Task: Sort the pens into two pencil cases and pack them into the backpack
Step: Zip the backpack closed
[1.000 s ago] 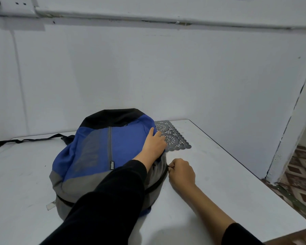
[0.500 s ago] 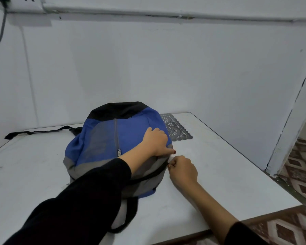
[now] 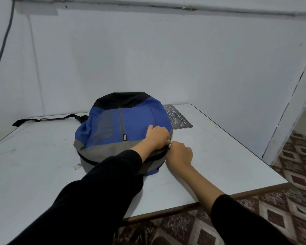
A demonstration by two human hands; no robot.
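Lace doily [image 3: 177, 117] lay behind backpack [image 3: 120, 124] on surface [image 3: 219, 156]. Left hand [image 3: 157, 137] fingers gripped its fabric; right hand [image 3: 180, 156] pinched the zipper [image 3: 158, 155] alongside.

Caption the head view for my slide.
On the white table, the left hand grips the blue backpack while the right hand pinches its zipper pull.

Blue backpack [image 3: 113, 124] lies on table [image 3: 219, 156]; left hand [image 3: 157, 137] grips its right edge, right hand [image 3: 179, 156] just beside pinches the zip [image 3: 157, 156]; mat [image 3: 177, 117] beyond.
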